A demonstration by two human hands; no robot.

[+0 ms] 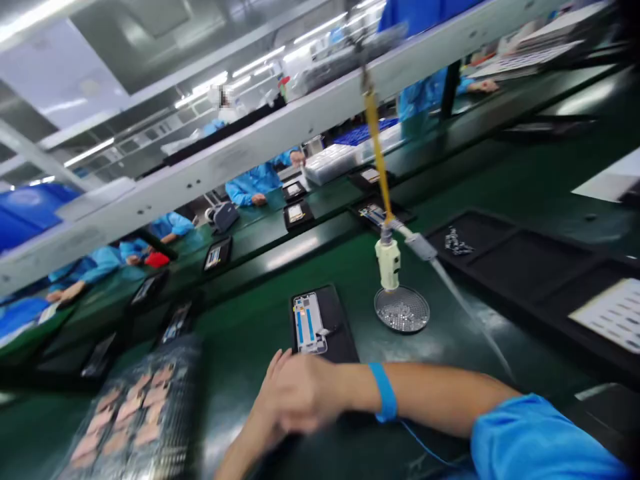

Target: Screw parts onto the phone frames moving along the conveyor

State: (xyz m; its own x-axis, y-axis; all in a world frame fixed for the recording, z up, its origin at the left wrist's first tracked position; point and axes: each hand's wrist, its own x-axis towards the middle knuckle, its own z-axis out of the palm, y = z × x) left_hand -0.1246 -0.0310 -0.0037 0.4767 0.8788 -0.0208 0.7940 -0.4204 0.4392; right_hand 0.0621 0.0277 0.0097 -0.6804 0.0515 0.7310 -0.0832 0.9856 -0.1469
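My right hand (313,390), with a blue wrist strap (384,393), crosses in front of my left hand (265,403) low in the middle of the head view. The two hands overlap and are blurred. Left fingertips poke up behind the right hand, the rest of those fingers being covered. Whether either hand holds anything cannot be made out. Just beyond the hands lies a phone frame (309,323) with blue strips, in a black tray (340,327). A pale electric screwdriver (388,263) hangs over a round metal dish (415,313) of small screws.
On the left stands a clear plastic tray (173,427) holding several pinkish parts. A black compartment tray (500,257) with small parts and a white sheet (613,313) is on the right. Behind, a line (295,250) carries phone trays; people in blue sleeves sit across it.
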